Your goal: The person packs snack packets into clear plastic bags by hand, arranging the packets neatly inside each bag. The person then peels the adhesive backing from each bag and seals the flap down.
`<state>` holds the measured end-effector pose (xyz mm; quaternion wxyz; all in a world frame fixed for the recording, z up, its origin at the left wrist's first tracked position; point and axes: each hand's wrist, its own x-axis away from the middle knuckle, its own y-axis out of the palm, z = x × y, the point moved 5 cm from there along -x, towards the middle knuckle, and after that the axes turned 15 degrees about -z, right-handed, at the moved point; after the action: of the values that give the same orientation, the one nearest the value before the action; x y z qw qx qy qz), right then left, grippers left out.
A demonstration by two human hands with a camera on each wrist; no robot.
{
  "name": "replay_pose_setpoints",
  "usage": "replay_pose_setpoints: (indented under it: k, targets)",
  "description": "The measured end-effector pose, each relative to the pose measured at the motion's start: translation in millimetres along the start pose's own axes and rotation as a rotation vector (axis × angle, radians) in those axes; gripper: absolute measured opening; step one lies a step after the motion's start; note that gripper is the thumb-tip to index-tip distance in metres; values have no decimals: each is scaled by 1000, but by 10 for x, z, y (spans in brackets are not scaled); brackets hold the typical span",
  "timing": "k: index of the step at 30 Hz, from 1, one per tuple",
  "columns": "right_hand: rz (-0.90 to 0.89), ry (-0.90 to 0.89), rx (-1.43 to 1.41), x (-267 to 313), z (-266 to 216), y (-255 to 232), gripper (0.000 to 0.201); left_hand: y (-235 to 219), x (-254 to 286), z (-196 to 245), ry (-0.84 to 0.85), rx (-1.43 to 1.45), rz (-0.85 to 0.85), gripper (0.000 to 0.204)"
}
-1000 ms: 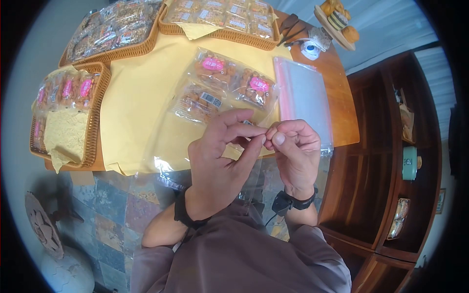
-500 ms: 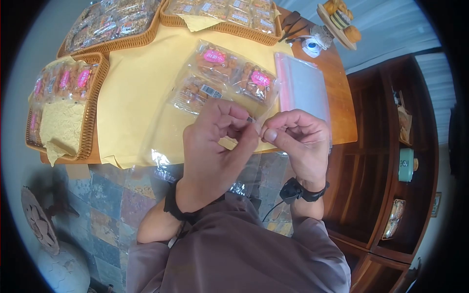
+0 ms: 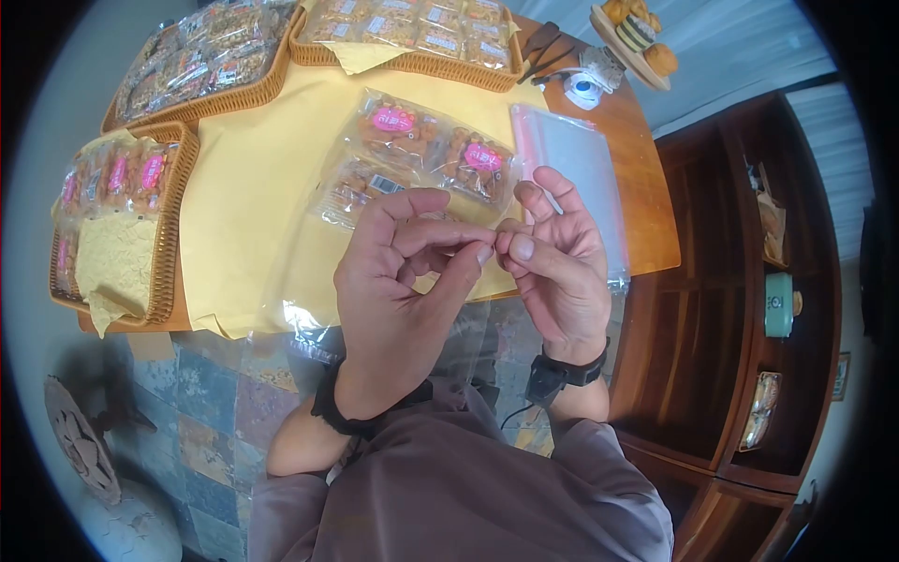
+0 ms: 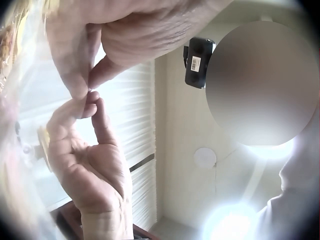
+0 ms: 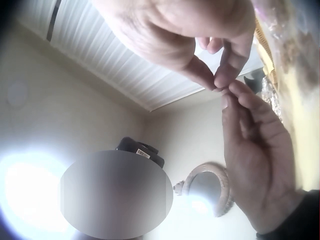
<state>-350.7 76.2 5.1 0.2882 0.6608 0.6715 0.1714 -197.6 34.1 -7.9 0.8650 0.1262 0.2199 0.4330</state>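
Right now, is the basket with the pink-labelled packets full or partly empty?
Partly empty: in the basket, packets fill the far end and left edge, but yellow lining shows elsewhere.

- A small pale bit sits between the fingertips of your left hand and right hand, too tiny to identify.
- Clear, glossy bag: spread flat beyond your left hand, its crinkled film showing left of that hand.
- Two pink-labelled packets, brown and lumpy inside, lie beyond your hands.
- The barcoded packet lies flat, just beyond your left hand's fingers.
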Motion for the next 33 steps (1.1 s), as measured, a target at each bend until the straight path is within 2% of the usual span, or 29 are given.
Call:
replay_pose_setpoints:
  k: [6,14,17,33]
  targets:
    - [15,-68,132,18,-3,-19,63,18,-16,-17,31,29,16,45]
    - [36,-106,227,14,-22,47,51,1,-11,-29,24,35,31,47]
    - [45,-124,238,-4,-24,90,50,-2,-21,-22,70,55,41,48]
    - [38,-107,301,-24,2,119,48,-85,-17,-19,53,56,48,41]
